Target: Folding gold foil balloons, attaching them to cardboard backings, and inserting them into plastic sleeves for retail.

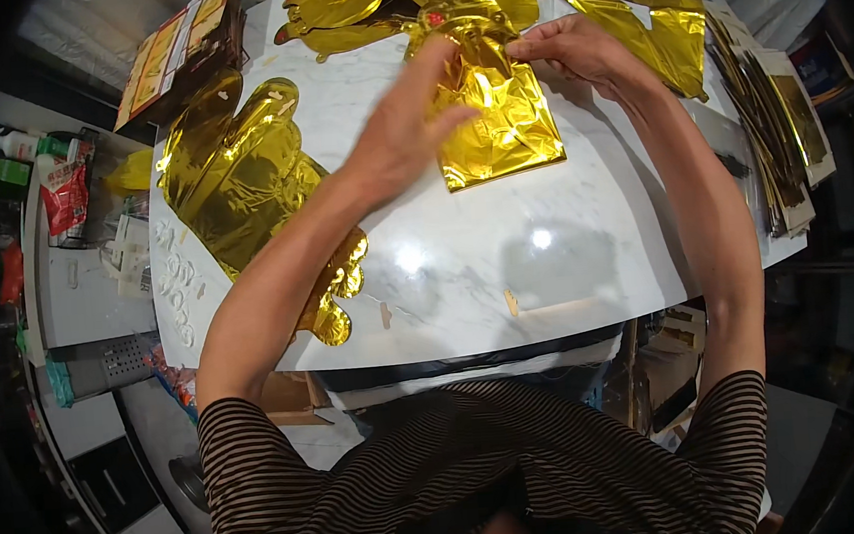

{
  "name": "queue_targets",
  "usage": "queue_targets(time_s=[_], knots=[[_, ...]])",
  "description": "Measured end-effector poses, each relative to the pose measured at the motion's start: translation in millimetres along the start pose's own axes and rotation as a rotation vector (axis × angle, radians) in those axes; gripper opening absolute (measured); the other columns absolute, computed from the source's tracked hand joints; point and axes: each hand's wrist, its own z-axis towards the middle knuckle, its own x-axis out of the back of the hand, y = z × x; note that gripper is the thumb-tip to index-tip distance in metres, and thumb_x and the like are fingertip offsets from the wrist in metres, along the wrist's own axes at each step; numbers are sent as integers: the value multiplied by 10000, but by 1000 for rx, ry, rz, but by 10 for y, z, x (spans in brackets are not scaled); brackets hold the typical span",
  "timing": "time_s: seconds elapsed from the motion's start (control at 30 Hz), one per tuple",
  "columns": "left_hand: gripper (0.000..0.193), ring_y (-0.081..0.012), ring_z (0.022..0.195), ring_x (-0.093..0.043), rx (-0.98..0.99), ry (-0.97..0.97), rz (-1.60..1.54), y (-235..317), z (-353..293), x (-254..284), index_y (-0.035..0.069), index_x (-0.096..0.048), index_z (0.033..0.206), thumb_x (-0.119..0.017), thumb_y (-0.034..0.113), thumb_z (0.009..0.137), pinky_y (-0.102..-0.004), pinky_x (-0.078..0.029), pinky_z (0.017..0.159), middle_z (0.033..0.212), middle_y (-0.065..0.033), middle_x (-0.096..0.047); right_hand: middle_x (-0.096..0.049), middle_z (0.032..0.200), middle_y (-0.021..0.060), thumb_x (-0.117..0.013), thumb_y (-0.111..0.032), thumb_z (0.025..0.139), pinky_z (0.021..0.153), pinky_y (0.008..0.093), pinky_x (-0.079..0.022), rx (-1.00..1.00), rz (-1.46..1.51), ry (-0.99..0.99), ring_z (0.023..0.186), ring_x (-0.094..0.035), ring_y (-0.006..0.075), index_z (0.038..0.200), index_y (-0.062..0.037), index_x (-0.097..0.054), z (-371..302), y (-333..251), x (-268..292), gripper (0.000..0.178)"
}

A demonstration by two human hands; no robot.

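Note:
A shiny gold foil balloon [496, 121], folded into a flat rectangle, lies on the white marbled table; its top end is crumpled and has a small red spot. My right hand [576, 52] pinches the upper right edge of this foil between thumb and fingertips. Over its left side is my left hand [401, 128], blurred by motion, with the thumb spread away from the fingers and nothing visible in it. Left of that hand, partly under my left forearm, another flat gold foil balloon [239, 176] with rounded lobes rests on the table.
More gold foil balloons [628, 15] lie along the far edge of the white table [449, 295]. A stack of printed cards [179, 51] stands at the far left, and flat packages [761, 110] at the right. White curly pieces [180, 286] sit by the left edge.

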Motion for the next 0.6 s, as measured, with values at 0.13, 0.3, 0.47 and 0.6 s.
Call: queue_targets(time_s=[0.13, 0.3, 0.47, 0.6], knots=[[597, -193, 1003, -690, 201, 292, 261, -124, 164, 386, -42, -580, 1397, -813, 215, 912, -325, -589, 847, 1233, -159, -705, -531, 646, -126, -863, -379, 875, 519, 192, -301, 79, 45, 49, 565, -383, -1, 939, -122, -800, -267, -125, -3, 273], [313, -79, 663, -637, 557, -65, -323, -149, 308, 554, 0, -731, 1061, -843, 249, 907, -237, -511, 601, 823, -26, -707, -465, 615, -126, -864, -392, 877, 495, 205, -274, 77, 112, 95, 531, -336, 3, 971, -104, -805, -454, -181, -18, 309], [180, -45, 630, -611, 552, -35, -372, 1, 350, 535, 69, -699, 889, -819, 196, 934, -199, -494, 582, 754, 32, -660, -542, 662, -106, -852, -385, 885, 532, 215, -306, 99, 134, 80, 581, -377, 13, 1000, -77, -809, -538, -198, 52, 332], [165, -54, 637, -624, 485, -10, -375, 254, 319, 628, 44, -723, 914, -811, 181, 939, -207, -523, 615, 759, 6, -676, -502, 655, -107, -831, -410, 904, 548, 221, -314, 123, 175, 48, 597, -370, 23, 989, -84, -803, -637, -287, 100, 338]])
